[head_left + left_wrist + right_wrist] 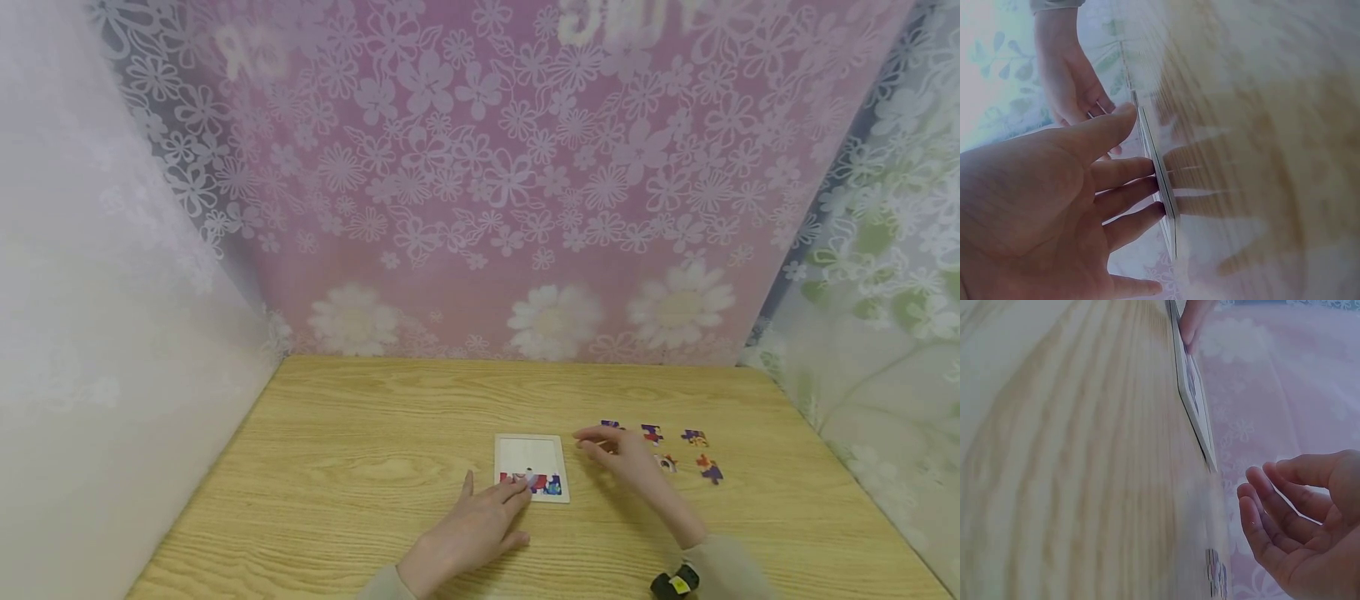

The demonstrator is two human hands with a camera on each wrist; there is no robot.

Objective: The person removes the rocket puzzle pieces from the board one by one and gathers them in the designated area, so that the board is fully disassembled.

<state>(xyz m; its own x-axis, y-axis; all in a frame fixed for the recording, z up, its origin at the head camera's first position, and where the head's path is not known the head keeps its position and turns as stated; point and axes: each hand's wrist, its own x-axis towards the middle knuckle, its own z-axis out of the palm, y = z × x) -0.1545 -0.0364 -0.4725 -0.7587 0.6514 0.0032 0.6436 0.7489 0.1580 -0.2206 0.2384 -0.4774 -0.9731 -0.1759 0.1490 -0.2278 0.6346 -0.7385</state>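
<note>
A small puzzle tray [566, 475] with a pale border lies on the wooden table, its bottom row filled with colourful jigsaw pieces [553, 485] and its upper part bare. My left hand [472, 525] rests its extended fingertips on that lower row. In the left wrist view, the fingers [1129, 172] of that hand meet the face of the tray. My right hand [637, 467] hovers just right of the tray, thumb and fingers loosely bent. Seen from the right wrist, nothing shows between its fingers [1279, 512].
Loose jigsaw pieces lie to the right in two rows, among them a purple-red piece [652, 433], an orange-purple piece [695, 437] and another [709, 469]. The right hand partly covers some. A black wrist device [675, 582] sits by the right sleeve. Flowered curtains surround the table.
</note>
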